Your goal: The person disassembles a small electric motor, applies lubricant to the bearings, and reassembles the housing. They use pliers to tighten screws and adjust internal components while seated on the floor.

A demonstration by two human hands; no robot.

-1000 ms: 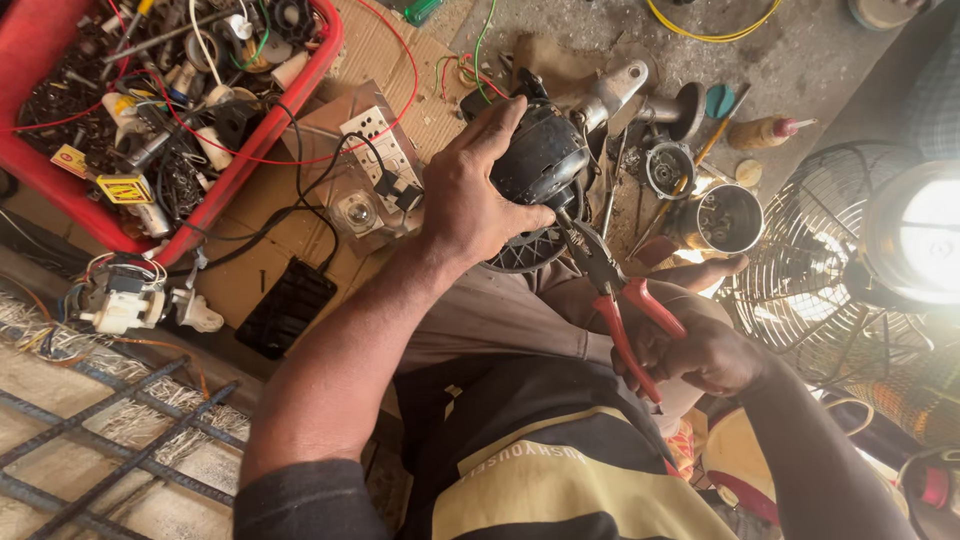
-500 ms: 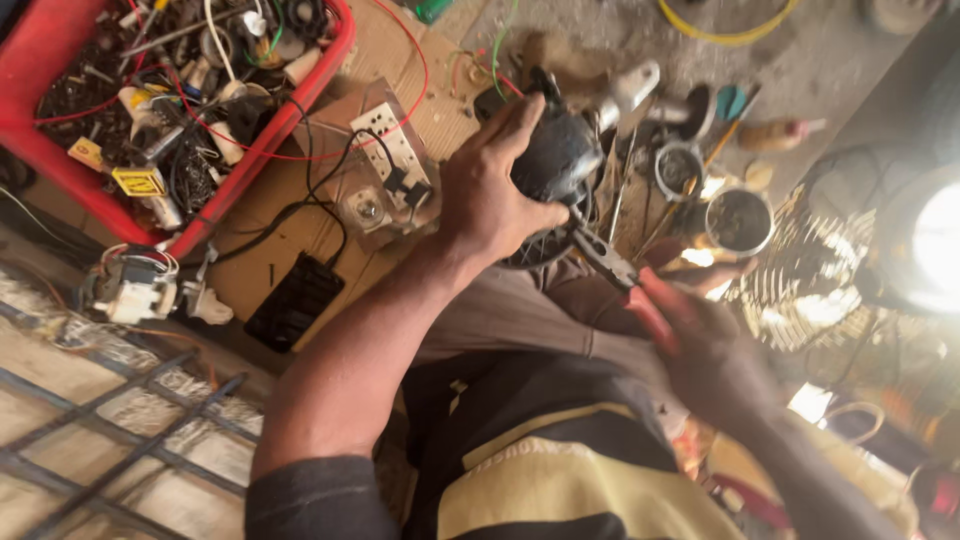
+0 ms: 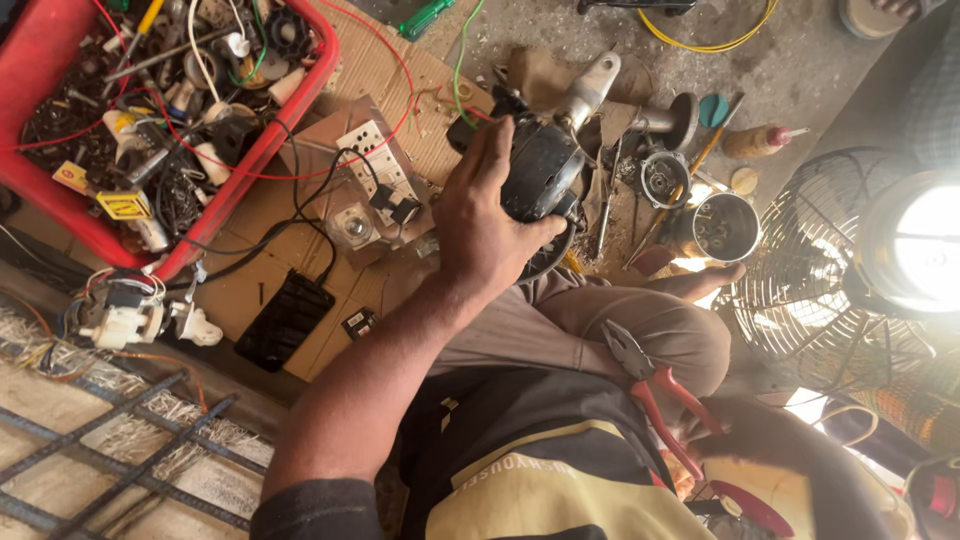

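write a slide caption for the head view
Left hand grips a black fan motor; right hand holds red-handled pliers.

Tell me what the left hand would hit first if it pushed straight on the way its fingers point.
The left hand already grips the black rounded motor housing; beyond it, probably the grey metal bracket, though depth is unclear.

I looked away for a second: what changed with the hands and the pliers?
The right hand drew the red-handled pliers back from the black motor to the knee, after briefly losing them from its grip. The left hand kept hold of the motor; the red tray stayed put.
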